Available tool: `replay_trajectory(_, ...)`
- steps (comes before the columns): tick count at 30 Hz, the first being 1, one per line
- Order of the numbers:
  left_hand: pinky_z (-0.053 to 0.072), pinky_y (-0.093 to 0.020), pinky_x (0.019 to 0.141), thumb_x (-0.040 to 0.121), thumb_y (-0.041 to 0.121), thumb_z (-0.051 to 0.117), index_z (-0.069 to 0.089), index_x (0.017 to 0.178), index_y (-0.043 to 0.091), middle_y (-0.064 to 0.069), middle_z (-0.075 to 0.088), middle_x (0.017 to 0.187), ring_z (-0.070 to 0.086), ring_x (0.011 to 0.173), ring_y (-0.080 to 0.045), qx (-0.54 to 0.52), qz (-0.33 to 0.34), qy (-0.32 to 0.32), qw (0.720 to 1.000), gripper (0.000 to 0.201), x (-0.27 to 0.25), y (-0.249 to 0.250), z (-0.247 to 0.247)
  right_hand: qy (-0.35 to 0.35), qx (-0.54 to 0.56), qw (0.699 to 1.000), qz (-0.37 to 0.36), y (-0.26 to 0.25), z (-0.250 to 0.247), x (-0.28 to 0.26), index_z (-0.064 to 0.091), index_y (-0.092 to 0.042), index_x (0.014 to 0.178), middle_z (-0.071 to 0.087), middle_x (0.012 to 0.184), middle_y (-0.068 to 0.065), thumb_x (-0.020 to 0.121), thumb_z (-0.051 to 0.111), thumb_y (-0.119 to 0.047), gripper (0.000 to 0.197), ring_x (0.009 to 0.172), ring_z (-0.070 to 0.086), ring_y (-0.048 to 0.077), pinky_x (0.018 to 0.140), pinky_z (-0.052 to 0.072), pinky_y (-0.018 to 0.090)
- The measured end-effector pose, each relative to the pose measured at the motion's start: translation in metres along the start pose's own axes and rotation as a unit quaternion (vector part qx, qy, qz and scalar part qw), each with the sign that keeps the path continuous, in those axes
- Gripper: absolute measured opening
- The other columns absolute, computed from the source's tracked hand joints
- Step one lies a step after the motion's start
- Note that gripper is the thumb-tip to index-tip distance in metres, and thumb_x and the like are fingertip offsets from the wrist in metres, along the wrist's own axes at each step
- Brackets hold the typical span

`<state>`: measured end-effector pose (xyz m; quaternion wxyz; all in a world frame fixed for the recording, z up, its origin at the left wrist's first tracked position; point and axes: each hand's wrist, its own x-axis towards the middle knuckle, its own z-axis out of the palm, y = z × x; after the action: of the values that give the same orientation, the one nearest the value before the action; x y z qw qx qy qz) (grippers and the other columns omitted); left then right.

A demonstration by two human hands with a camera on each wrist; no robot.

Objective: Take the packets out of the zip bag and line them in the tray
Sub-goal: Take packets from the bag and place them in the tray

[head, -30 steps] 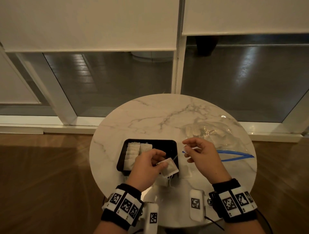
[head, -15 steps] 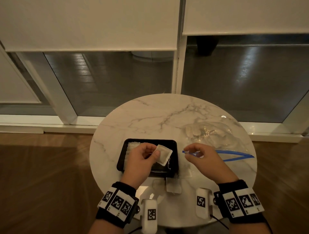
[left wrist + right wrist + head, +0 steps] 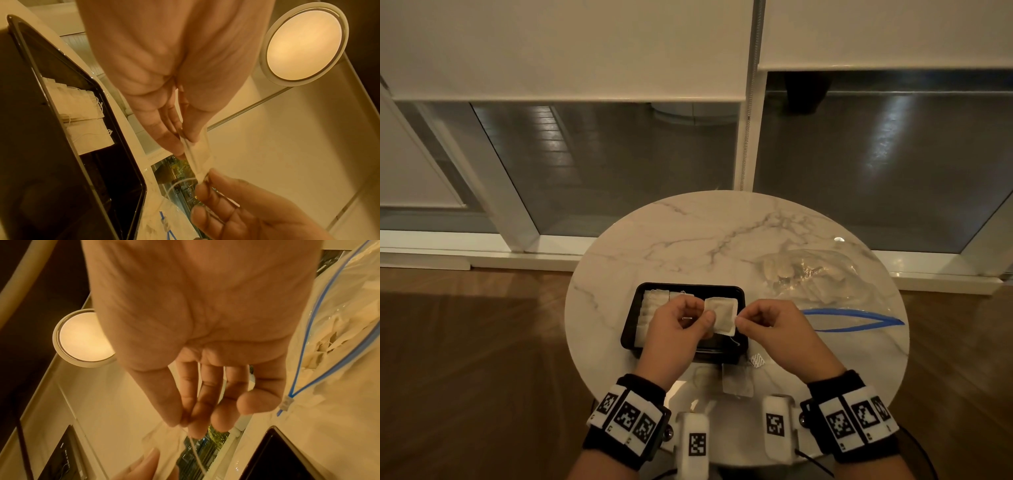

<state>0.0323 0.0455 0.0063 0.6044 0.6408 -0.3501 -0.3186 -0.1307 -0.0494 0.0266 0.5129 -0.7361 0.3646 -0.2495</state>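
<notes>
Left hand [image 3: 676,329] pinches packet [image 3: 720,317] above tray [image 3: 631,320]; right hand [image 3: 774,325] pinches its string. Placing step. Next: lower packet beside row under grip. Bag [image 3: 825,277] right on counter [image 3: 688,233].

1. A round table [image 3: 688,240] with a white marble top and grey veins stands under the fingers and runs on beyond them.
2. A brown wooden floor [image 3: 465,342] lies on both sides of the fingers, below the table.
3. Past the fingers, tall windows [image 3: 619,164] in white frames [image 3: 748,137] show dark glass with dim reflections.
4. Pale roller blinds [image 3: 568,44] cover the upper part of the windows, far above the fingers.
5. A white sill [image 3: 482,253] runs along the foot of the windows.
6. A round ceiling lamp [image 3: 304,43] glows warm above the fingers in the wrist views.
</notes>
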Motion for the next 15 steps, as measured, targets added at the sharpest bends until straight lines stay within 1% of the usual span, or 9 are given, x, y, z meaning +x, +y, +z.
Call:
replay_trajectory(2, 0.063, -0.041, 0.080, 0.090, 0.010, 0.074, 0.068, 0.094, 0.011, -0.011, 0.074, 0.092, 0.073, 0.087, -0.029, -0.008, -0.006, -0.005, 1.000, 0.007, 0.0000, -0.0012, 0.0005, 0.000, 0.006, 1.000, 0.002, -0.0013, 0.0012, -0.0002, 0.075, -0.017, 0.083, 0.075, 0.077, -0.001, 0.089, 0.072, -0.016, 0.007, 0.073, 0.070, 0.008, 0.072, 0.057, 0.023)
replay_trajectory(4, 0.061, -0.050, 0.083, 0.090, 0.008, 0.074, 0.068, 0.094, 0.010, -0.013, 0.073, 0.092, 0.072, 0.089, -0.033, -0.014, -0.009, -0.008, 1.000, 0.008, -0.0008, -0.0023, 0.0013, 0.001, 0.006, 1.000, 0.000, -0.0012, 0.0027, 0.0002, 0.075, -0.017, 0.083, 0.075, 0.077, -0.001, 0.090, 0.072, -0.018, 0.007, 0.074, 0.070, 0.009, 0.074, 0.058, 0.025)
replay_trajectory(6, 0.060, -0.053, 0.085, 0.090, 0.007, 0.073, 0.067, 0.094, 0.011, -0.013, 0.073, 0.092, 0.073, 0.089, -0.031, -0.024, -0.014, -0.010, 1.000, 0.008, -0.0014, -0.0030, 0.0018, 0.012, 0.008, 1.000, 0.001, 0.0005, 0.0044, 0.0012, 0.074, -0.019, 0.084, 0.075, 0.078, -0.001, 0.089, 0.073, -0.017, 0.006, 0.076, 0.071, 0.011, 0.074, 0.059, 0.027)
replay_trajectory(8, 0.060, -0.052, 0.086, 0.090, 0.006, 0.072, 0.066, 0.094, 0.010, -0.012, 0.074, 0.091, 0.073, 0.086, -0.026, -0.040, -0.019, -0.013, 0.999, 0.008, -0.0028, -0.0012, 0.0023, 0.028, 0.014, 0.999, 0.009, 0.0022, 0.0053, 0.0022, 0.074, -0.020, 0.086, 0.075, 0.078, -0.001, 0.089, 0.073, -0.017, 0.004, 0.076, 0.071, 0.010, 0.070, 0.057, 0.024)
replay_trajectory(10, 0.061, -0.050, 0.086, 0.091, 0.005, 0.072, 0.066, 0.094, 0.009, -0.010, 0.074, 0.090, 0.074, 0.085, -0.024, -0.044, -0.019, -0.018, 0.999, 0.008, -0.0043, 0.0016, 0.0023, 0.030, 0.009, 0.999, 0.010, 0.0019, 0.0060, 0.0020, 0.074, -0.021, 0.085, 0.074, 0.076, -0.003, 0.090, 0.071, -0.018, 0.006, 0.070, 0.068, 0.004, 0.062, 0.050, 0.017)
replay_trajectory(11, 0.061, -0.049, 0.086, 0.091, 0.005, 0.071, 0.066, 0.094, 0.010, -0.008, 0.075, 0.089, 0.074, 0.085, -0.023, -0.043, -0.022, -0.021, 0.999, 0.008, -0.0049, 0.0028, 0.0022, 0.026, 0.004, 1.000, 0.007, 0.0016, 0.0063, 0.0018, 0.074, -0.020, 0.084, 0.074, 0.075, -0.004, 0.091, 0.070, -0.018, 0.008, 0.068, 0.066, 0.001, 0.059, 0.048, 0.015)
replay_trajectory(13, 0.061, -0.047, 0.087, 0.091, 0.004, 0.071, 0.065, 0.094, 0.011, -0.004, 0.074, 0.088, 0.073, 0.085, -0.020, -0.052, -0.030, -0.020, 0.998, 0.009, -0.0061, 0.0037, 0.0025, 0.023, -0.002, 1.000, 0.004, 0.0010, 0.0058, 0.0013, 0.073, -0.021, 0.082, 0.073, 0.073, -0.004, 0.092, 0.069, -0.018, 0.011, 0.066, 0.065, 0.001, 0.058, 0.047, 0.014)
replay_trajectory(15, 0.060, -0.040, 0.090, 0.091, 0.007, 0.072, 0.066, 0.103, 0.015, -0.001, 0.074, 0.098, 0.072, 0.094, -0.015, -0.034, -0.030, -0.003, 0.999, 0.015, -0.0055, 0.0018, 0.0016, 0.053, -0.011, 0.999, 0.006, 0.0022, 0.0054, 0.0022, 0.072, -0.021, 0.080, 0.071, 0.072, -0.003, 0.092, 0.068, -0.017, 0.013, 0.067, 0.065, 0.003, 0.060, 0.048, 0.017)
